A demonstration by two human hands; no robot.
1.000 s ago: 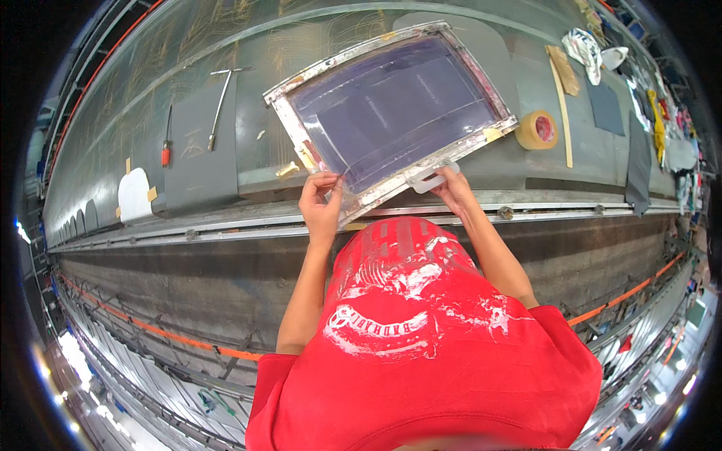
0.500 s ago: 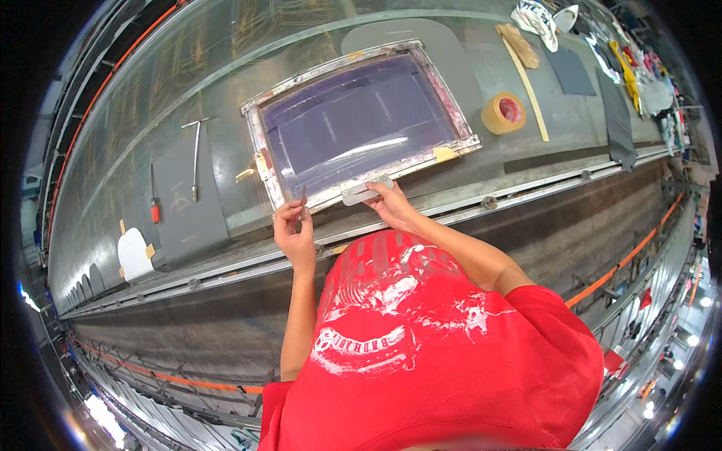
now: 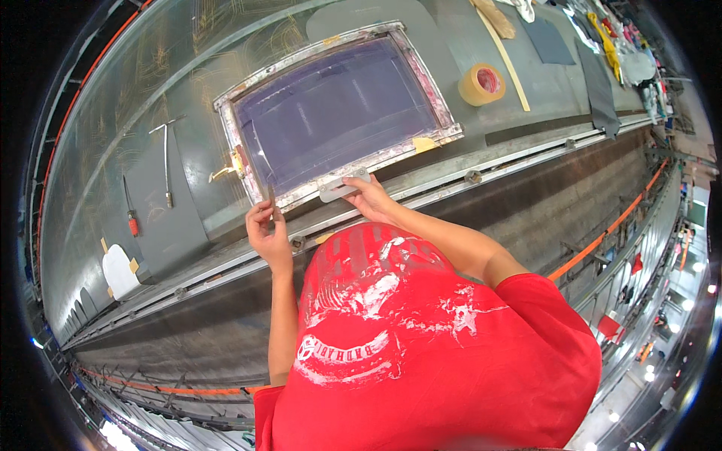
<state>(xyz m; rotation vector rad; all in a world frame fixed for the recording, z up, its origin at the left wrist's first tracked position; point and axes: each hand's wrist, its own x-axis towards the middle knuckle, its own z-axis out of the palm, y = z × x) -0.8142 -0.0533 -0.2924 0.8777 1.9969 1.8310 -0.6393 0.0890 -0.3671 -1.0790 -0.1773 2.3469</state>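
A screen-printing frame (image 3: 444, 114) with dark purple mesh lies on the long table, its pale rim smeared with paint and tape. At the middle of its near side sits a slotted metal plate (image 3: 338, 189) with rounded ends. My right hand (image 3: 368, 197) is closed on that plate, pinching it by the slot against the frame's rim. By the frame's near left corner, my left hand (image 3: 267, 225) is closed on a thin, dark, upright tool (image 3: 271, 194). Its exact kind is too small to tell.
Left of the frame are a T-handled wrench (image 3: 167, 165), a red-handled screwdriver (image 3: 133, 224) and a white rounded template (image 3: 119, 270). To the right lie a tape roll (image 3: 481, 85), a yellowish strip (image 3: 505, 60) and dark sheets (image 3: 547, 41). A metal rail (image 3: 429, 186) runs along the table's near edge.
The whole view has shifted and turned slightly, so the frame and tools appear farther left. Both hands keep their grips, with little movement relative to the frame.
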